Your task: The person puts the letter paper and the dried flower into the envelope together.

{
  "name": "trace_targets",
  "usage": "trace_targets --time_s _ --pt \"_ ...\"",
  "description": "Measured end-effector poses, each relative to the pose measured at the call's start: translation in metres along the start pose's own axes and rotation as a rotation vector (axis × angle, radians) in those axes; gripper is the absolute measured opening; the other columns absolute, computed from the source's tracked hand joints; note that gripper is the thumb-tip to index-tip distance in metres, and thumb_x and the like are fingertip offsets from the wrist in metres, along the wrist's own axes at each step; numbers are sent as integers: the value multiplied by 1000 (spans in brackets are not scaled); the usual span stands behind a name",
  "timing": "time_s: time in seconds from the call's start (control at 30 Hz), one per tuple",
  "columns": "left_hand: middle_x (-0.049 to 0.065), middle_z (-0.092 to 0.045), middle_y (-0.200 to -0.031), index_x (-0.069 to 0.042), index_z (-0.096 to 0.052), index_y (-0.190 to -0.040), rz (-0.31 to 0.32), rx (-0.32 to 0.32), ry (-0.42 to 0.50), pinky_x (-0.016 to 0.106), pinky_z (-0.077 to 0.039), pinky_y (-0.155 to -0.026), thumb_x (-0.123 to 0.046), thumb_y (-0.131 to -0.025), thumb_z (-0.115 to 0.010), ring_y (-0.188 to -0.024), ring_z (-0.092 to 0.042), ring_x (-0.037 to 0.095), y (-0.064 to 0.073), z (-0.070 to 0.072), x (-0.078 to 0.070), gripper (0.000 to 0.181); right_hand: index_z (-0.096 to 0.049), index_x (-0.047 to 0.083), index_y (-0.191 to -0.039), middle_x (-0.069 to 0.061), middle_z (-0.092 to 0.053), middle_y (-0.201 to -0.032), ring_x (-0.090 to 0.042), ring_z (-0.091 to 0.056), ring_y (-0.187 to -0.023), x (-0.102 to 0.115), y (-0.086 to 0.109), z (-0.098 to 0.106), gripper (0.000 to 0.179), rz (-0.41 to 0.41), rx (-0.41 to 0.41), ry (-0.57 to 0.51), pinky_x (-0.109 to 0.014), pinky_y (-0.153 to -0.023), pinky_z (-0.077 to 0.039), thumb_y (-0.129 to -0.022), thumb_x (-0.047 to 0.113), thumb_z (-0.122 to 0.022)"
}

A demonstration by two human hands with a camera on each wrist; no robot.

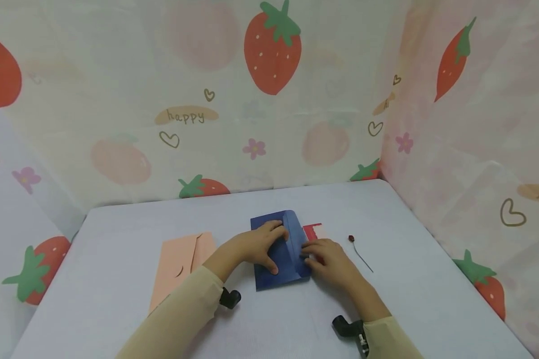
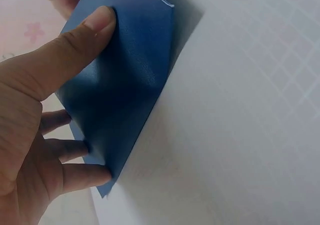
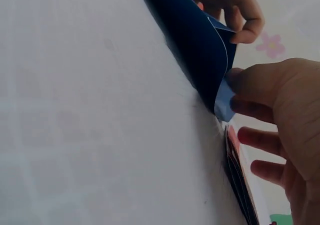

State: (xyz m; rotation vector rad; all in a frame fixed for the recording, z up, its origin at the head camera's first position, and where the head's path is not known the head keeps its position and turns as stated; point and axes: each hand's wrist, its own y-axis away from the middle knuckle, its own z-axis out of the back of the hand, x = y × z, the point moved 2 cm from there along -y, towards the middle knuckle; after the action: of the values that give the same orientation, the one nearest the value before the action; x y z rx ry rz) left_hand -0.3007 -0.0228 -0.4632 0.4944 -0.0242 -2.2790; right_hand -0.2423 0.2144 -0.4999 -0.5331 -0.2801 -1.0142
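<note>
A dark blue envelope (image 1: 269, 279) lies in the middle of the table with its flap (image 1: 300, 232) on the right side. My left hand (image 1: 258, 244) rests on the envelope with its fingers and thumb spread, pressing on the surface. In the left wrist view, the left thumb (image 2: 100, 27) lies flat across the blue paper. My right hand (image 1: 332, 259) pinches the edge of the flap between thumb and index finger. The right wrist view shows the lifted flap (image 3: 224, 102) by the right thumb; the envelope's inside is mostly hidden.
To the left lies a peach envelope (image 1: 172, 259), partly covered by the left forearm. A red and pale pink piece of card (image 1: 313, 231) sits just right of the blue envelope. Farther right is a small red flower (image 1: 352, 239) on a thin stem. Printed cloth hangs behind the table.
</note>
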Motion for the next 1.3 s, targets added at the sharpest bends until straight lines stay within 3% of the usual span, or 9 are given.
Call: trace_targets --time_s 0.3,0.57,0.93,1.3 --pt "10 -21 -168 -34 -43 -134 9 13 25 56 -43 -112 -54 -71 -89 -150 -32 33 0 1 1 81 -73 11 -122 -9 -71 -126 -31 -62 -123 -5 3 17 32 -231 -123 90 -52 -105 -50 -92 20 -77" --pt "9 -22 -168 -35 -44 -135 20 17 25 57 -44 -111 -55 -71 -89 -149 -34 33 -1 0 1 81 -71 10 -126 -16 -68 -130 -37 -60 -125 -14 9 24 36 -409 -126 132 -56 -106 -48 -94 26 -74" --pt "9 -22 -168 -36 -44 -134 22 6 17 57 -46 -109 -56 -71 -89 -147 -37 33 0 0 1 80 -67 9 -132 -21 -64 -130 -41 -54 -125 -17 15 31 55 -526 -86 119 -61 -102 -47 -87 37 -81" --pt "9 -20 -168 -36 -43 -135 27 17 14 59 -45 -109 -55 -71 -89 -149 -35 33 1 0 -2 81 -68 4 -130 -22 -65 -121 -42 -57 -115 -20 15 28 65 -550 -11 240 -59 -94 -46 -82 45 -83"
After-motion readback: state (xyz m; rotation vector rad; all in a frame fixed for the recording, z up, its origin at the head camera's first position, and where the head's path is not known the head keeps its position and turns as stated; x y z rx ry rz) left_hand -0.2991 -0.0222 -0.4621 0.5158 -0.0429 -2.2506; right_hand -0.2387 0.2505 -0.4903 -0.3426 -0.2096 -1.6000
